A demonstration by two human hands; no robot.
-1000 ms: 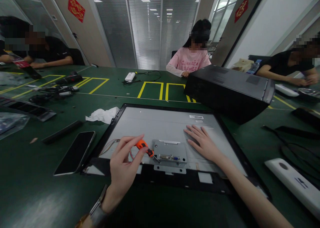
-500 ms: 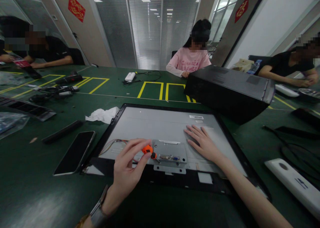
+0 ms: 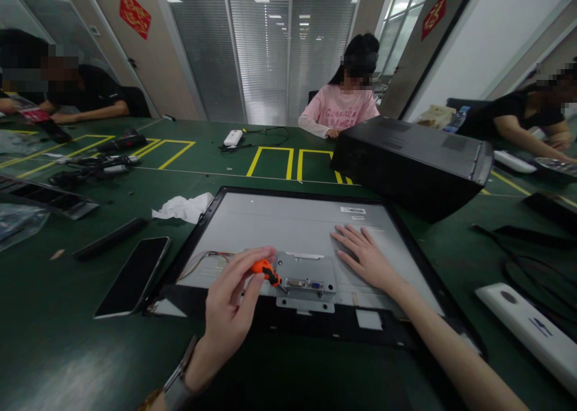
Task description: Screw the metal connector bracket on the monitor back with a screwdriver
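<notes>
A monitor panel (image 3: 279, 225) lies face down on the green table, its grey metal back up inside a black frame. Near its front edge sits a small metal bracket with ports (image 3: 306, 279). My left hand (image 3: 229, 309) pinches a small orange-handled screwdriver (image 3: 265, 271), whose tip rests at the bracket's left edge. My right hand (image 3: 367, 258) lies flat on the panel's back, fingers spread, just right of the bracket. Thin coloured wires (image 3: 205, 259) run along the panel to the left of the screwdriver.
A phone (image 3: 133, 276) and a black strip (image 3: 110, 238) lie left of the panel, with a crumpled white cloth (image 3: 183, 208) behind. A black case (image 3: 412, 161) stands at the back right; a white part (image 3: 527, 327) lies right. Three people sit around the table.
My left hand has moved the screwdriver rightwards to the bracket's left edge and turned it between the fingers. My right hand has stayed flat on the panel.
</notes>
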